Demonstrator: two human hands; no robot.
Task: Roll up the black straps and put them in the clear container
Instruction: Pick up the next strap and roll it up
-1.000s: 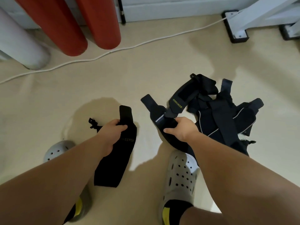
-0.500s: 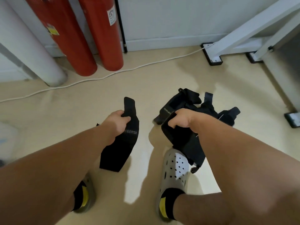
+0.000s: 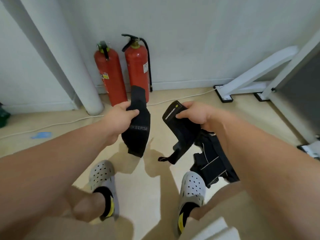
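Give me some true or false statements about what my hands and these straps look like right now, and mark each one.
1. The left hand grips a black strap lettered OKEERSI. True.
2. The right hand is empty. False: it grips a black strap with a labelled end.
3. Both held straps are rolled up. False: both hang unrolled.
4. Two red fire extinguishers stand against the wall. True.
5. A pile of black straps lies on the floor beside the right clog. True.
6. A clear container sits on the floor. False: none is in view.
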